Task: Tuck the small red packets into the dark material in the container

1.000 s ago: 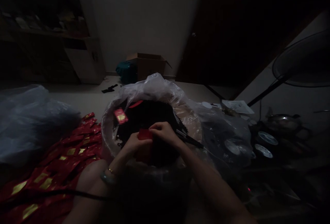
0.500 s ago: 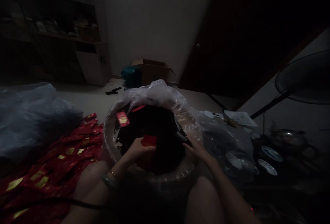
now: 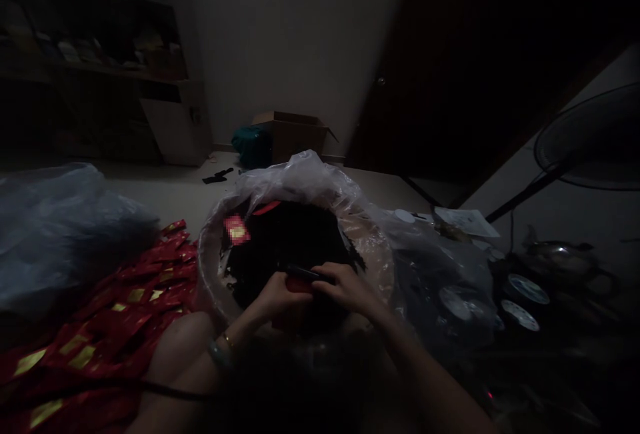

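Observation:
My left hand (image 3: 283, 295) is closed round a small red packet (image 3: 299, 284) over the round tub. In my right hand (image 3: 345, 285) is a dark, narrow scoop-like tool (image 3: 301, 273), held against the top of the packet; its exact shape is lost in the dark. Below both hands, the plastic-lined tub (image 3: 385, 267) holds a heap of loose, nearly black material (image 3: 300, 234) that looks like dry leaves. A red and gold packet (image 3: 237, 230) lies at the heap's left edge, and a red-rimmed thing (image 3: 267, 207) shows at its back.
Many red packets (image 3: 115, 307) are piled on the left beside a large clear plastic bag (image 3: 65, 227). To the right are another plastic bag (image 3: 440, 287), small dishes (image 3: 529, 289), a metal teapot (image 3: 563, 255) and a fan (image 3: 595, 141). A cardboard box (image 3: 297, 137) stands behind.
My right hand has moved left with the tool from the tub's right side to the packet's top. The left hand and packet have shifted slightly right and down.

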The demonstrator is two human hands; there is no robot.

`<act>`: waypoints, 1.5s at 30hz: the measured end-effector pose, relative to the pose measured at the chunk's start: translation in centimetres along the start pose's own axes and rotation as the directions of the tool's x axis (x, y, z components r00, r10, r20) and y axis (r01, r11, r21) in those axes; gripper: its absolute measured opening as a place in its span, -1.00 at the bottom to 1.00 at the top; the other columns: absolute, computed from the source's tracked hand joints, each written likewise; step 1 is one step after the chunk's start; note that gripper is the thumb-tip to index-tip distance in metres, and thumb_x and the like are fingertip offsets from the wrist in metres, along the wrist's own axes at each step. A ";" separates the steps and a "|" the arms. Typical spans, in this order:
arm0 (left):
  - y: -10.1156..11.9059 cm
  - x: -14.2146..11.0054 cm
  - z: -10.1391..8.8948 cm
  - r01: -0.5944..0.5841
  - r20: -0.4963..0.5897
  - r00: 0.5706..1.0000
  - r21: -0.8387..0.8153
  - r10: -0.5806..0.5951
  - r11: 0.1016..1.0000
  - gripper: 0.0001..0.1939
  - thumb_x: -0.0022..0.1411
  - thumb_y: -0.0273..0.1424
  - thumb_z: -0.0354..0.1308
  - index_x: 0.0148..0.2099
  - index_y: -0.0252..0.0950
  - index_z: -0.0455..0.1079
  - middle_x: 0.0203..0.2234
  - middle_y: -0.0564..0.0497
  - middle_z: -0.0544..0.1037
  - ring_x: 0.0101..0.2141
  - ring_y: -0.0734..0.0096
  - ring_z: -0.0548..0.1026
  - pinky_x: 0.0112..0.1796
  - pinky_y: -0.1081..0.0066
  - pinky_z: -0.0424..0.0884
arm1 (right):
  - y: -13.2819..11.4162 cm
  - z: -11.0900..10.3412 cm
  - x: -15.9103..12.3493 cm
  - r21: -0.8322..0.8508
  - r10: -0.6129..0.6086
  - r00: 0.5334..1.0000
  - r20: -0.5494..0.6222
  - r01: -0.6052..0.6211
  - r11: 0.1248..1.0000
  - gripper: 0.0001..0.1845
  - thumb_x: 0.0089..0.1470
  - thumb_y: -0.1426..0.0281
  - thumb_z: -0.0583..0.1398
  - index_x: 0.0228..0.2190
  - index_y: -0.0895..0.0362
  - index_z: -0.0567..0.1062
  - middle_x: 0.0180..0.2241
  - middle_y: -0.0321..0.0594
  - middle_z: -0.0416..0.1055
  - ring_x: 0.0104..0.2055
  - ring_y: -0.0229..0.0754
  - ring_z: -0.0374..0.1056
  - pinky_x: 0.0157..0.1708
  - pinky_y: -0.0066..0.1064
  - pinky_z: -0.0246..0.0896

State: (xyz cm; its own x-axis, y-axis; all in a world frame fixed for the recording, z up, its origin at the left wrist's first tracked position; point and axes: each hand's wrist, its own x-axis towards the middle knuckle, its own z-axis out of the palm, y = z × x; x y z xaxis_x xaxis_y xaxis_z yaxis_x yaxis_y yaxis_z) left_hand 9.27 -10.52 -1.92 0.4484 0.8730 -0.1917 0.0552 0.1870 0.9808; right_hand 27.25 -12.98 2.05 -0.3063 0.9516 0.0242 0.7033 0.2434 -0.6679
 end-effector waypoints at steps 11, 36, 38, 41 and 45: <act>-0.4 0.1 0.1 0.001 0.011 1.000 0.011 -0.001 1.000 -0.79 -0.25 -0.45 0.32 -0.45 -0.39 0.47 -0.62 0.11 0.51 -0.54 0.47 0.40 -0.46 0.49 0.31 | 0.5 -0.1 -0.1 0.044 0.019 1.000 0.000 -0.018 0.999 -0.72 0.04 0.37 0.22 -0.16 0.11 0.56 -0.24 -0.16 0.51 -0.20 -0.13 0.42 -0.20 -0.38 0.25; -0.4 0.0 -0.3 -0.027 0.000 1.000 0.005 0.027 1.000 -0.69 -0.26 -0.42 0.35 -0.34 -0.39 0.53 -0.51 0.03 0.59 -0.43 0.33 0.51 -0.38 0.42 0.39 | -0.6 0.1 -0.1 0.009 -0.007 1.000 -0.018 0.007 1.000 -0.74 0.04 0.39 0.21 -0.19 0.13 0.57 -0.26 -0.16 0.52 -0.23 -0.14 0.43 -0.22 -0.38 0.25; -0.4 -0.1 -0.2 -0.002 -0.006 1.000 0.004 0.002 1.000 -0.71 -0.25 -0.42 0.35 -0.36 -0.40 0.52 -0.54 0.04 0.58 -0.47 0.37 0.49 -0.40 0.44 0.38 | -0.2 0.1 -0.2 0.052 -0.004 1.000 -0.017 0.005 0.999 -0.72 0.03 0.35 0.22 -0.18 0.11 0.56 -0.24 -0.17 0.52 -0.20 -0.13 0.42 -0.20 -0.37 0.26; -0.1 -0.2 -0.1 -0.015 -0.057 0.998 0.003 0.015 1.000 -0.70 -0.23 -0.39 0.34 -0.35 -0.38 0.50 -0.54 0.05 0.56 -0.49 0.40 0.46 -0.43 0.46 0.35 | 1.9 -0.5 -0.5 0.149 0.091 0.993 -0.081 -0.078 0.986 -0.59 0.00 0.23 0.23 -0.10 0.11 0.51 -0.17 -0.17 0.51 -0.18 -0.11 0.42 -0.21 -0.35 0.31; 0.3 -0.2 -0.3 -0.143 -0.172 0.976 -0.034 0.135 0.989 -0.68 -0.11 -0.22 0.28 -0.32 -0.33 0.48 -0.47 0.02 0.56 -0.45 0.40 0.44 -0.42 0.48 0.33 | 7.5 -2.1 -1.6 0.064 0.279 0.924 -0.261 -0.272 0.960 -0.55 -0.04 0.20 0.23 -0.10 0.13 0.49 -0.16 -0.11 0.51 -0.14 -0.02 0.42 -0.17 -0.24 0.31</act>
State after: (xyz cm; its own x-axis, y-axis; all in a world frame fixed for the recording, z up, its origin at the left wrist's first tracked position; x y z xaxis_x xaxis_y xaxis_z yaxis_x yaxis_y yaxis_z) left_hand 8.96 -10.54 -1.62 0.2913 0.9547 -0.0607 -0.0397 0.0754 0.9964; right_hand 34.31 -12.26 -1.45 0.0810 0.9963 0.0304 0.7178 -0.0371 -0.6953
